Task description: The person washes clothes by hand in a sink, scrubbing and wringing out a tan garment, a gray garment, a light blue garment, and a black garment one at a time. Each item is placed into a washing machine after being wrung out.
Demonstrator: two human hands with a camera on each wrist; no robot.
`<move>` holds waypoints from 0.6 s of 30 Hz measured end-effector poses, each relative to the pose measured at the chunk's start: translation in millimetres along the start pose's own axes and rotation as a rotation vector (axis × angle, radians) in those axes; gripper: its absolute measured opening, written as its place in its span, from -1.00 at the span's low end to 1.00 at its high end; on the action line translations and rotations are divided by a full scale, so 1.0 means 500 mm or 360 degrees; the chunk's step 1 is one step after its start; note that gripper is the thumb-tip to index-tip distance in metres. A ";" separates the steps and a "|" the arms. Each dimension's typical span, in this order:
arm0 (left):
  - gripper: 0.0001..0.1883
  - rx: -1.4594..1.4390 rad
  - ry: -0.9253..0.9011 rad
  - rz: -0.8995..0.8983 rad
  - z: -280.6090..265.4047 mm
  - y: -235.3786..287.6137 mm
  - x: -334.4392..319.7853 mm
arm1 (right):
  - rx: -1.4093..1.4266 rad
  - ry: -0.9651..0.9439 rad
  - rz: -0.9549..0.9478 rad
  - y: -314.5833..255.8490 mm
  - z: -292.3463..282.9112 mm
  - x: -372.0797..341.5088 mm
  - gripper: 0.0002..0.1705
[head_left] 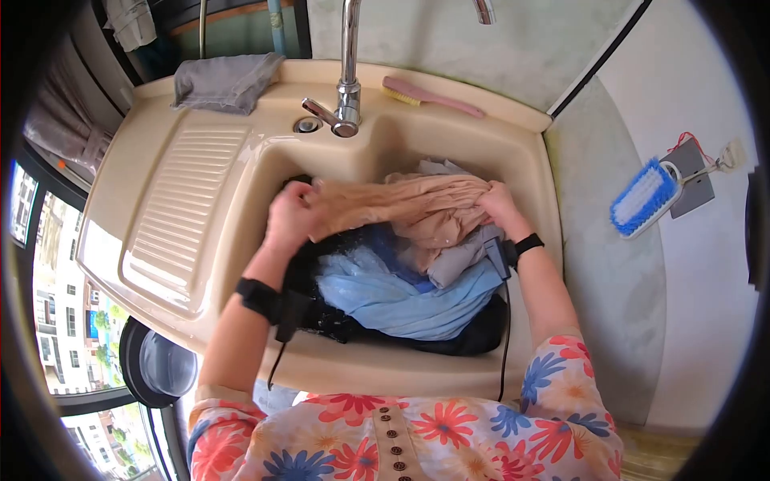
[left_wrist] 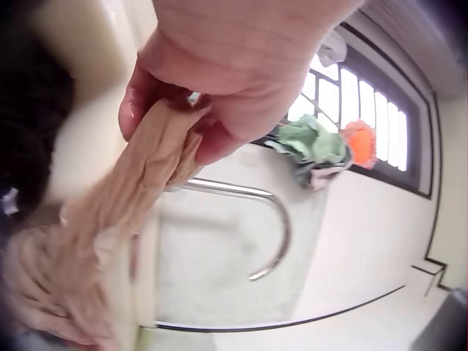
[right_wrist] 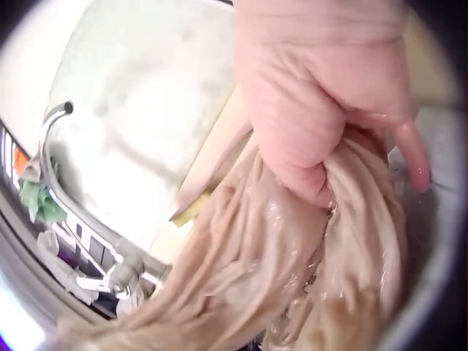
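Note:
A wet tan cloth (head_left: 377, 202) is stretched across the sink between both hands. The left hand (head_left: 293, 215) pinches its left end; in the left wrist view, thumb and fingers of that hand (left_wrist: 219, 80) close on the bunched fabric (left_wrist: 139, 168). At the right, the right hand (head_left: 504, 207) grips the other end, and in the right wrist view folds of the cloth (right_wrist: 248, 248) hang from that hand (right_wrist: 314, 110). Below lie a light blue cloth (head_left: 401, 297), a grey cloth (head_left: 461, 260) and black fabric (head_left: 473, 333) in the basin.
Around the clothes is the beige sink (head_left: 385, 373), with a ribbed drainboard (head_left: 184, 208) to its left. A chrome faucet (head_left: 348, 96), a pink brush (head_left: 433, 97) and a grey rag (head_left: 224, 82) are along the back. A blue brush (head_left: 646, 196) hangs on the right wall.

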State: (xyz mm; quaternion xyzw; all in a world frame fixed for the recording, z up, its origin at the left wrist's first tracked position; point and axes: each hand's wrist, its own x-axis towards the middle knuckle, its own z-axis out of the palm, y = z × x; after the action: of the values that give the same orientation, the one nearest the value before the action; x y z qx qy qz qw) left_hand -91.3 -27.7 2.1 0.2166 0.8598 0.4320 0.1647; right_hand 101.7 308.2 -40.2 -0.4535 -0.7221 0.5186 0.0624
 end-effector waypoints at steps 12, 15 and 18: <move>-0.41 0.1029 -0.1310 0.0466 0.243 -0.043 -0.002 | -0.1650 -0.0552 -0.0607 0.079 0.141 0.004 -0.41; -0.38 0.0367 -0.1212 0.0051 0.209 -0.022 0.033 | -0.0893 -0.0215 -0.0824 0.013 0.119 -0.027 -0.55; -0.41 -0.0808 -0.0706 -0.0590 0.174 0.077 -0.002 | -0.0337 -0.0255 -0.1131 -0.127 0.086 -0.096 -0.47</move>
State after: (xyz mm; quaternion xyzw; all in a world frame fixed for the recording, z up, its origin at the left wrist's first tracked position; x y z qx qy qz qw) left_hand -41.0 50.7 -16.3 0.0980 0.6936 0.5367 0.4704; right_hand 67.9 240.4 9.6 -0.1366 -0.8866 0.4210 0.1345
